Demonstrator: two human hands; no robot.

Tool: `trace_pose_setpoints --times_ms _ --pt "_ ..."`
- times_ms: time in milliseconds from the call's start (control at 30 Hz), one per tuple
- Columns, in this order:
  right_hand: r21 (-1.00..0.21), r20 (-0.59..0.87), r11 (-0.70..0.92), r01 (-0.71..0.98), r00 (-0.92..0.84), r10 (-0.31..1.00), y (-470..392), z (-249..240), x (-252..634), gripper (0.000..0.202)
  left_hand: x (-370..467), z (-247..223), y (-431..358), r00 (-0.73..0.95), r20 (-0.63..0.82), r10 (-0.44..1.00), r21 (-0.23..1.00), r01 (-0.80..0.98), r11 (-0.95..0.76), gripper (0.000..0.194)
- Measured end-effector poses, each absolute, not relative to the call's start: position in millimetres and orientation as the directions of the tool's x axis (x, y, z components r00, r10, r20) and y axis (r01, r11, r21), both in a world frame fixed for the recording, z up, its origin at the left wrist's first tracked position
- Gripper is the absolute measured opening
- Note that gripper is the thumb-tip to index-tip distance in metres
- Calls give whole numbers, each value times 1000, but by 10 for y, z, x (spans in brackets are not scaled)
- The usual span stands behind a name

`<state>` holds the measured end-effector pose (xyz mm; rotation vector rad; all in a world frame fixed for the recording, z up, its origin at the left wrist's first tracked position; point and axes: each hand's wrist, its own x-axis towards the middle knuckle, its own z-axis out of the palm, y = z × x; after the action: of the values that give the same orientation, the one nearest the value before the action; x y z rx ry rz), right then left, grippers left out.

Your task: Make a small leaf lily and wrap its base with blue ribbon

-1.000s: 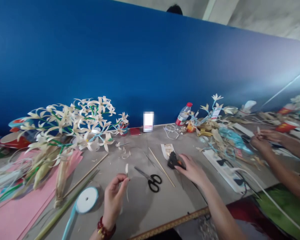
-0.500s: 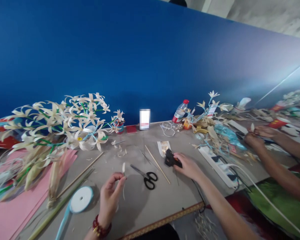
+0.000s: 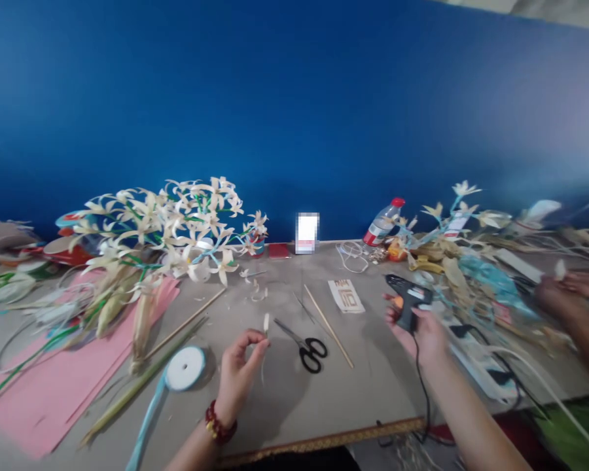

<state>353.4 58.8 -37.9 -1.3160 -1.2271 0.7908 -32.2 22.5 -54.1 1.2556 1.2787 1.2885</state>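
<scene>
Between thumb and fingertips, my left hand (image 3: pixel 244 367) pinches a small pale petal-like piece (image 3: pixel 266 323) with a thin stem hanging below. My right hand (image 3: pixel 425 333) grips a black glue gun (image 3: pixel 408 301) by its handle, lifted off the table with its nozzle pointing left; a cord runs down from it. Black-handled scissors (image 3: pixel 307 347) lie between my hands, beside a thin wooden stick (image 3: pixel 328 326). A white packet with brown lettering (image 3: pixel 347 296) lies past the stick. Left of my left hand is a roll of light-blue tape (image 3: pixel 185 368).
White handmade flowers (image 3: pixel 177 229) spread at the back left, above pink paper sheets (image 3: pixel 44 405). A bottle with a red cap (image 3: pixel 383 222) leans at the back. On the right are a power strip (image 3: pixel 485 373) and another person's hands (image 3: pixel 567 301).
My right hand has picked the glue gun up from beside the white packet and turned it, nozzle to the left. My left hand keeps its pinch. The view has swung left.
</scene>
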Motion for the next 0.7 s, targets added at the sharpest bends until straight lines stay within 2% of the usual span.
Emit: trace_pose_setpoints --times_ms 100,200,333,433,600,700 --pt "-987 135 113 111 214 967 338 -252 3197 17 -292 -462 195 -48 12 999 1000 16 -11 26" --pt "-966 58 66 251 -40 998 56 -83 2685 18 -271 -369 156 -26 -26 999 1000 -14 26 26" --pt "-908 139 218 358 -233 963 -173 26 2076 19 -271 -234 95 -24 -64 998 996 -72 62 25" --pt "-848 212 302 436 -243 947 -200 -20 1870 18 -284 -144 53 -18 -63 998 995 -82 61 23" --pt "-686 416 480 547 -246 875 -175 -87 1827 25 -286 -55 6 -21 -40 999 999 -37 39 20" --pt "-635 431 520 571 -296 852 -189 -75 1831 25 -272 -27 -8 -26 -29 999 1000 -1 29 19"
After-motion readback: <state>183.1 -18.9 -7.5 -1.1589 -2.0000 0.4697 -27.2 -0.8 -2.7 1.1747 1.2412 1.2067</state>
